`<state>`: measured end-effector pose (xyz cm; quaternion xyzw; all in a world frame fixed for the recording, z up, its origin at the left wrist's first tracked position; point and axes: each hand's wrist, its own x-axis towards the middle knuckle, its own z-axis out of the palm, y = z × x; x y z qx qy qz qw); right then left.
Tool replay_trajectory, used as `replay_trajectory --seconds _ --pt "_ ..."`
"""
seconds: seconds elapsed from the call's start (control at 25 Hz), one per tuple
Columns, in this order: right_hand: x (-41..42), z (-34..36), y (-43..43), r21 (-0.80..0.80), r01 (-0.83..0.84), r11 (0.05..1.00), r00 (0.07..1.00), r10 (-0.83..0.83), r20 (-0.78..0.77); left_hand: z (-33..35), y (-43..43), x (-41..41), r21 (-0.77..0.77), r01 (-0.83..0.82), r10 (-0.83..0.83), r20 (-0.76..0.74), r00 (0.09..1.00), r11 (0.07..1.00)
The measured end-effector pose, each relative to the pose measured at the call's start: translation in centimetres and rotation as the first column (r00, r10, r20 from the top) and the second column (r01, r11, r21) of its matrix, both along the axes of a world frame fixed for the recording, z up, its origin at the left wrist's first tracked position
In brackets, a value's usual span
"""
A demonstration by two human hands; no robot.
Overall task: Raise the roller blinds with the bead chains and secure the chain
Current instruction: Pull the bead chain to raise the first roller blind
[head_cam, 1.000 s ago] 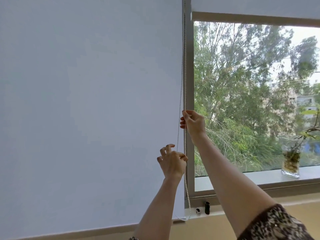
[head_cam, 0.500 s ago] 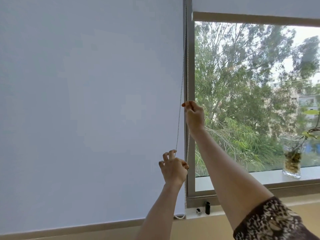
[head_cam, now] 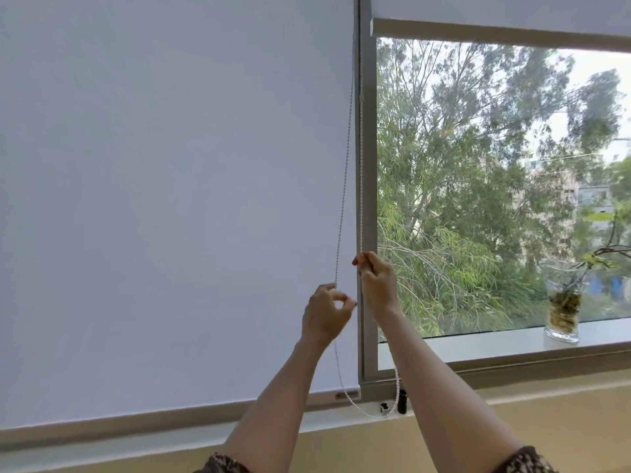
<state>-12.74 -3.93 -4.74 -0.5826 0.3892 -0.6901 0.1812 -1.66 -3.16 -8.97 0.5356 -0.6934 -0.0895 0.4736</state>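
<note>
The white left roller blind covers the left window, its bottom rail a little above the sill. The right roller blind is rolled up near the top. The bead chain hangs as two strands beside the window post, its loop low by the sill. My right hand is closed on the right strand in front of the post. My left hand, slightly lower, has its fingers curled around the left strand, thumb and forefinger touching.
A grey window post stands between the two panes. On the sill are a glass vase with a plant at the right, a small black cylinder and a small metal piece by the chain loop. Trees fill the right pane.
My right hand reached up the right strand and has come down with it. My left hand rose slightly. The left blind's bottom rail sits a little higher above the sill.
</note>
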Motion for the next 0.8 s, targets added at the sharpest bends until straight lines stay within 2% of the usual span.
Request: replay_trajectory --seconds 0.16,0.32,0.48,0.52,0.64,0.8 --pt "0.1 -2.9 0.3 0.057 0.015 0.998 1.0 -0.013 -0.027 4.1 0.2 0.0 -0.191 -0.061 -0.007 -0.337 0.942 0.98" --pt "1.3 -4.6 0.9 0.114 -0.073 0.991 0.997 0.073 0.003 8.1 0.3 -1.6 -0.194 0.141 -0.227 -0.548 0.805 0.971" --pt "2.3 -6.1 1.4 0.107 -0.107 0.989 0.994 0.103 0.042 10.8 0.1 -2.8 -0.183 0.243 -0.299 -0.702 0.646 0.953" --pt "2.4 -6.3 1.4 0.105 -0.113 0.988 0.993 0.109 0.045 11.1 0.1 -2.7 -0.17 0.248 -0.292 -0.714 0.636 0.954" --pt "2.1 -6.7 1.4 0.191 -0.205 0.96 0.978 0.194 0.076 10.7 0.1 -1.9 -0.131 0.216 -0.247 -0.665 0.705 0.968" --pt "0.7 -5.8 1.6 0.399 -0.508 0.763 0.861 0.457 0.222 9.7 0.5 -1.1 -0.121 0.166 -0.205 -0.605 0.769 0.979"
